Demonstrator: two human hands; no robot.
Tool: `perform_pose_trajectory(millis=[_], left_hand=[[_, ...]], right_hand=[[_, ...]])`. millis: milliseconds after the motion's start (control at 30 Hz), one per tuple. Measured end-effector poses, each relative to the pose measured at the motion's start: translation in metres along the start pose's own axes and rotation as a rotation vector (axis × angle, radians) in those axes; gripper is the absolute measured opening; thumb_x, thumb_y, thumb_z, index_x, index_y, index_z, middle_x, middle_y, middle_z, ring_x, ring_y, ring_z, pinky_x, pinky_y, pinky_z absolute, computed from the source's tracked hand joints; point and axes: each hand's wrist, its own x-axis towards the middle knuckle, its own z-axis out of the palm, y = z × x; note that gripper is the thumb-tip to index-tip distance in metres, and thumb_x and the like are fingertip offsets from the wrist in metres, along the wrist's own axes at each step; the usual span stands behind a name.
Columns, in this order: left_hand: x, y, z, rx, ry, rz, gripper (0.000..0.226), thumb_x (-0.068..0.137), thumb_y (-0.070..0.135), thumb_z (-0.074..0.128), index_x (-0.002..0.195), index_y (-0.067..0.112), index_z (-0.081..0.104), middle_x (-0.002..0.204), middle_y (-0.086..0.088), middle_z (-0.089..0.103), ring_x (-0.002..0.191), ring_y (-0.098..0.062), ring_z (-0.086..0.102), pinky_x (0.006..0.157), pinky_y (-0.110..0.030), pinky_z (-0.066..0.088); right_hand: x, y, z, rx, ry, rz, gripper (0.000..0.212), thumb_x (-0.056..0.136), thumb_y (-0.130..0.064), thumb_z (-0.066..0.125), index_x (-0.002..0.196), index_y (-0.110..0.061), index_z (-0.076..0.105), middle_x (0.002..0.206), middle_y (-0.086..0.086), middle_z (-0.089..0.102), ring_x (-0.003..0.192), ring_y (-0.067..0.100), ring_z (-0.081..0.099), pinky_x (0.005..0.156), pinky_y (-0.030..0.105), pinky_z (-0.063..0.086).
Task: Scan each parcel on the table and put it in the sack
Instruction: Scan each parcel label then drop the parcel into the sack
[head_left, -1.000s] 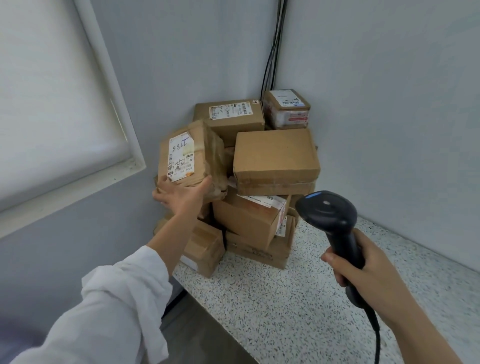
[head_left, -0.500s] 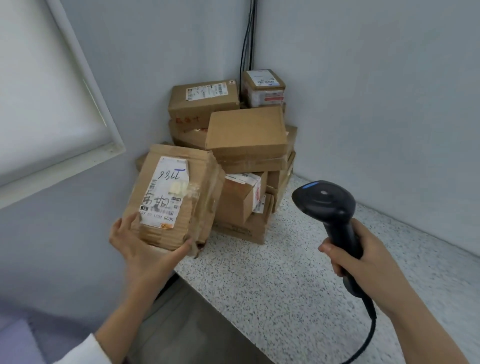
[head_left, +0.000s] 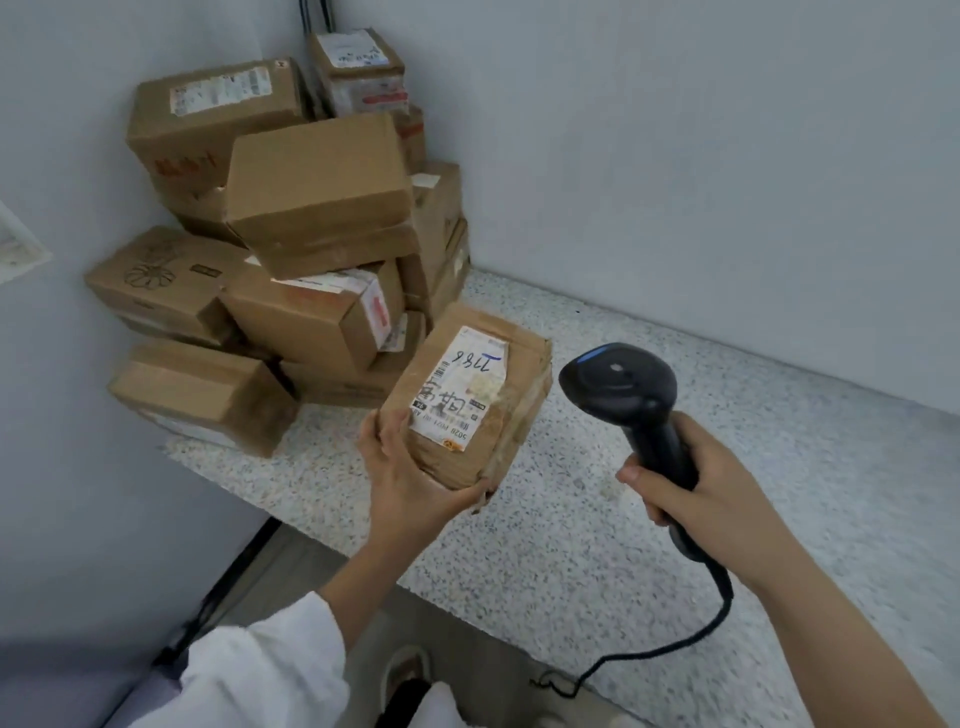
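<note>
My left hand (head_left: 410, 480) grips a brown cardboard parcel (head_left: 511, 415) by its near corner, holding it above the speckled table (head_left: 649, 519) with its white shipping label (head_left: 460, 397) facing up. My right hand (head_left: 696, 486) holds a black barcode scanner (head_left: 626, 395) by the handle, just right of the parcel, its head level with the label. A pile of several cardboard parcels (head_left: 311, 208) is stacked in the far left corner of the table. No sack is in view.
Grey walls close the corner behind and to the right of the pile. The scanner's black cable (head_left: 675, 644) loops down across the table's near edge. Below the edge are the floor and my shoe (head_left: 408, 675).
My left hand has carried the labelled parcel from the pile's left side to the right, next to the scanner. The view has tilted down. The right hand has barely moved.
</note>
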Motion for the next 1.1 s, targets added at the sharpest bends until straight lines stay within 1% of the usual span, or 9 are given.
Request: perform_pose_trajectory(millis=[67,133,300,467,533,700,800,900,1100], left_hand=[[-0.002,-0.001,0.03,0.037,-0.078,0.039,0.113,0.042,0.057,0.084,0.129,0.03,0.018,0.142,-0.007,0.009,0.131,-0.025,0.021,0.104,-0.036,0.037],[-0.005,-0.003,0.056,0.079,-0.145,0.052,0.114,0.043,0.056,0.085,0.131,0.029,0.017,0.142,-0.006,0.007,0.132,-0.029,0.02,0.104,-0.039,0.039],[-0.011,-0.013,0.099,0.165,-0.243,0.045,0.111,0.046,0.048,0.088,0.126,0.032,0.011,0.143,-0.019,0.009,0.13,-0.038,0.02,0.102,-0.049,0.039],[-0.009,-0.014,0.116,0.243,-0.31,0.025,0.124,0.051,0.047,0.087,0.143,0.011,0.013,0.148,-0.022,-0.002,0.137,-0.039,0.008,0.108,-0.049,0.031],[-0.009,-0.012,0.118,0.283,-0.323,0.046,0.125,0.053,0.047,0.086,0.145,0.007,0.012,0.149,-0.022,-0.005,0.138,-0.039,0.004,0.107,-0.05,0.033],[-0.013,-0.015,0.122,0.336,-0.318,0.138,0.12,0.05,0.048,0.087,0.135,0.028,0.004,0.148,-0.019,-0.005,0.138,-0.041,0.002,0.103,-0.057,0.034],[-0.015,-0.017,0.123,0.331,-0.304,0.159,0.121,0.048,0.047,0.088,0.135,0.027,0.006,0.148,-0.024,0.001,0.137,-0.043,0.005,0.102,-0.06,0.033],[-0.016,-0.014,0.123,0.302,-0.313,0.149,0.128,0.048,0.043,0.09,0.136,0.03,-0.001,0.15,-0.028,0.004,0.14,-0.044,0.002,0.106,-0.059,0.029],[-0.014,-0.011,0.12,0.283,-0.338,0.116,0.133,0.049,0.044,0.09,0.136,0.033,-0.011,0.152,-0.024,-0.002,0.142,-0.039,-0.003,0.112,-0.054,0.02]], right_hand=[[-0.01,0.013,-0.011,-0.003,0.028,0.033,0.023,0.084,-0.012,0.066,0.091,-0.029,0.052,0.065,-0.013,0.063,0.047,0.005,0.052,0.052,0.027,0.046],[-0.018,0.024,-0.02,-0.001,0.062,0.069,0.024,0.084,-0.012,0.066,0.089,-0.03,0.051,0.068,-0.009,0.063,0.047,0.005,0.052,0.054,0.029,0.045],[-0.037,0.043,-0.038,-0.015,0.121,0.146,0.021,0.084,-0.014,0.066,0.094,-0.028,0.053,0.071,-0.004,0.063,0.049,0.003,0.053,0.054,0.027,0.047],[-0.051,0.056,-0.046,0.005,0.145,0.197,0.021,0.084,-0.013,0.066,0.093,-0.026,0.053,0.069,-0.004,0.062,0.048,0.004,0.052,0.053,0.022,0.046],[-0.056,0.061,-0.046,-0.011,0.119,0.209,0.021,0.084,-0.015,0.067,0.092,-0.028,0.053,0.069,-0.008,0.063,0.048,0.003,0.053,0.053,0.021,0.046],[-0.064,0.069,-0.042,-0.046,0.065,0.191,0.026,0.081,-0.017,0.069,0.087,-0.036,0.053,0.073,-0.006,0.063,0.052,0.004,0.055,0.055,0.024,0.047],[-0.067,0.07,-0.04,-0.072,0.035,0.171,0.022,0.079,-0.029,0.069,0.087,-0.042,0.053,0.077,-0.002,0.064,0.054,0.005,0.055,0.051,0.019,0.043],[-0.068,0.07,-0.035,-0.089,-0.012,0.156,0.022,0.073,-0.037,0.066,0.086,-0.049,0.052,0.079,-0.005,0.064,0.055,0.003,0.054,0.05,0.016,0.039],[-0.07,0.072,-0.032,-0.091,-0.018,0.129,0.025,0.074,-0.034,0.068,0.091,-0.042,0.052,0.077,-0.011,0.063,0.054,0.003,0.054,0.049,0.013,0.038]])
